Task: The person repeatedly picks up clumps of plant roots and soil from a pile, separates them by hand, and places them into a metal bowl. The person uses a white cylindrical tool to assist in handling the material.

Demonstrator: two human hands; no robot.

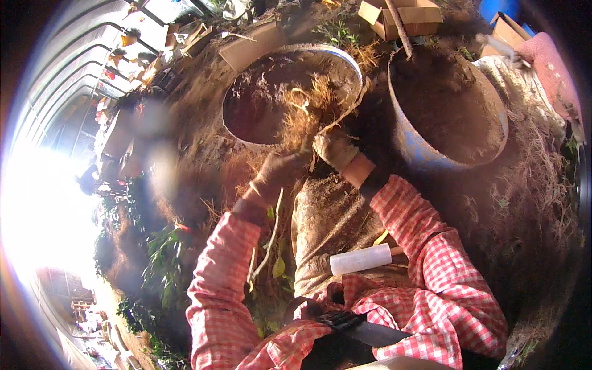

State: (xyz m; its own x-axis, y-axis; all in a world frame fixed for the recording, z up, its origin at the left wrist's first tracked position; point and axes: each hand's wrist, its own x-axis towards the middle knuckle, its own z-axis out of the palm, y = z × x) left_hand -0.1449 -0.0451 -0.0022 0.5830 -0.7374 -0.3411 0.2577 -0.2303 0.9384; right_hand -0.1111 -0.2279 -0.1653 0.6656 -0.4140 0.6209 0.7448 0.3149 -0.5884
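A clump of fibrous brown plant roots (303, 113) hangs over the near side of a wide round tub (224, 111) that is smeared with mud inside. My left hand (280, 170), in a dirty glove, is closed around the clump's near end from the left. Beside it my right hand (336, 149), in a pale muddy glove, grips the same bundle near the tub's rim. The stems inside my fingers are mostly hidden. On my lap, over a soiled cloth (323, 222), lies a roll of translucent plastic film (360, 259) with a wooden stick in its core.
A second tub (411, 145), blue and mud-coated, stands to the right with dark mud and a wooden pole (398, 27) in it. Cardboard boxes (254, 44) lie beyond. Leafy plants (166, 259) are at left, loose roots (532, 171) and a pink sack (550, 76) at right.
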